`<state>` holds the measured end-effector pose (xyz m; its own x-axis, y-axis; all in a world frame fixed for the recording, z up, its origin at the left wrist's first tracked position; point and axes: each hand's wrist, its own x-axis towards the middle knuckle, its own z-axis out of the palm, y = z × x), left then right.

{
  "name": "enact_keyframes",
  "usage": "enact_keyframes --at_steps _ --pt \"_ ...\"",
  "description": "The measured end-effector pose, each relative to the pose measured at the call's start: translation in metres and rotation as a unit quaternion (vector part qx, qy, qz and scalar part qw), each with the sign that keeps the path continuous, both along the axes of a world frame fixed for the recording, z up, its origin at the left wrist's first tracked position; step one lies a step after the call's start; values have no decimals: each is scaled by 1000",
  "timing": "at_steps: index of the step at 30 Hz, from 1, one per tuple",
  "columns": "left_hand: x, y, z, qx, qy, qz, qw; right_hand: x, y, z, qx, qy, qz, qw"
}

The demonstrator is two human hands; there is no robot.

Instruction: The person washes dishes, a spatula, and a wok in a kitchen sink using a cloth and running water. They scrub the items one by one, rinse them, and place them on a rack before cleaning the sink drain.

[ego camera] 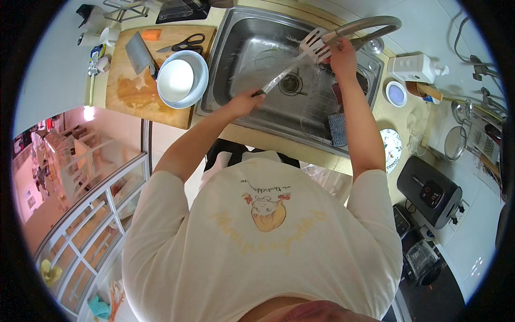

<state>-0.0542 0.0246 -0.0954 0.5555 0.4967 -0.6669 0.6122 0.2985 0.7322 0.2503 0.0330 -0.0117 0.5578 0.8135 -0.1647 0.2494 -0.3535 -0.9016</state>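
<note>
My left hand (246,103) grips the dark end of the handle of a slotted metal turner (281,76), held slantwise over the stainless steel sink (249,86). The turner's slotted head is up by the end of the curved tap spout (362,26). My right hand (344,60) is beside that head and the spout, its fingers curled. A little of something reddish shows by its fingertips; whether it holds this is hidden. Below, a wire rack (316,106) lies in the sink's right side, with a blue-grey sponge (338,129) near my right forearm.
Left of the sink, a wooden cutting board (132,94) bears a cleaver (139,54), black-handled scissors (187,43), a carrot piece (151,35) and nested white bowls (176,80). On the right are a white pump bottle (414,68), a wooden-handled brush (424,90), a patterned plate (390,149) and a black appliance (428,191).
</note>
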Motion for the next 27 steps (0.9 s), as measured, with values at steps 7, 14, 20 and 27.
enact_keyframes --at_steps 7,14,20,27 --pt "79 30 -34 144 -58 33 987 22 -15 37 155 19 -14 988" --pt "65 52 14 76 1 7 997 40 -29 17 77 88 -53 992" --pt "-6 68 64 -17 -51 -51 997 31 -31 -63 58 314 -117 940" --pt "-30 63 166 -215 -13 19 976 -24 -13 -114 -15 491 -135 861"
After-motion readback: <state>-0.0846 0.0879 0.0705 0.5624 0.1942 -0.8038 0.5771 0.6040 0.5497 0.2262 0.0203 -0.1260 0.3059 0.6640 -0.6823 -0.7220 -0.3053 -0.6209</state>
